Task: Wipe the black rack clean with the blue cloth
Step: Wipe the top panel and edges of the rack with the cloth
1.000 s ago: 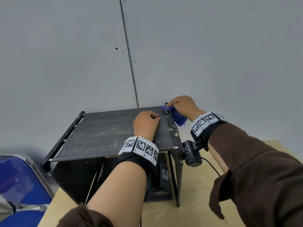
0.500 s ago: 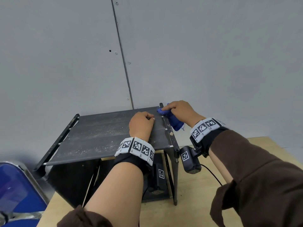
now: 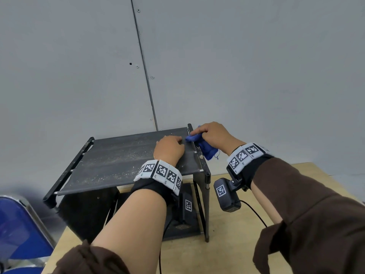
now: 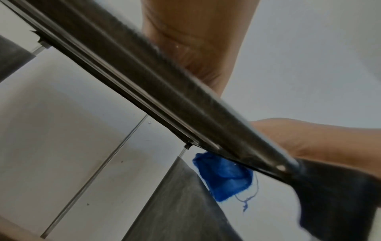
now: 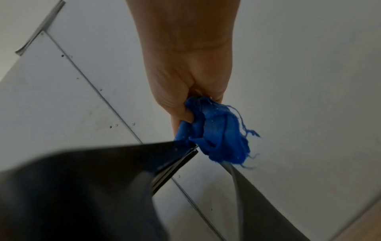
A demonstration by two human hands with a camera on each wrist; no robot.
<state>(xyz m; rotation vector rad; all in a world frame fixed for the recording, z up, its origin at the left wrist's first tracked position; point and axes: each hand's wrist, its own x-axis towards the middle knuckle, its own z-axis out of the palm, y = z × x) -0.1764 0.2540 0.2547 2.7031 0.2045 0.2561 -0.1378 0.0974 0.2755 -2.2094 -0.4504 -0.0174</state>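
The black rack [image 3: 118, 161] stands on a wooden table, its fabric top shelf speckled with pale crumbs [image 3: 122, 155]. My right hand [image 3: 212, 134] grips the bunched blue cloth [image 3: 194, 137] and presses it on the right side rail near the far corner. The cloth's loose end hangs outside the rail. In the right wrist view the fingers [image 5: 185, 114] curl round the cloth [image 5: 218, 130] above the rack's edge [image 5: 82, 179]. My left hand [image 3: 168, 148] rests on the shelf just left of the cloth, fingers curled, holding nothing. The left wrist view shows the rack's bar [image 4: 164, 91] from below and the cloth [image 4: 224, 177].
A grey panelled wall [image 3: 237, 76] stands right behind the rack. A blue chair [image 3: 17, 234] is at the lower left. The wooden table [image 3: 237, 244] extends right of the rack. A black device [image 3: 185, 210] sits on the rack's lower level.
My right hand has drawn the cloth a little nearer along the right rail from the far corner and onto the shelf's edge. The left hand has stayed in place on the shelf.
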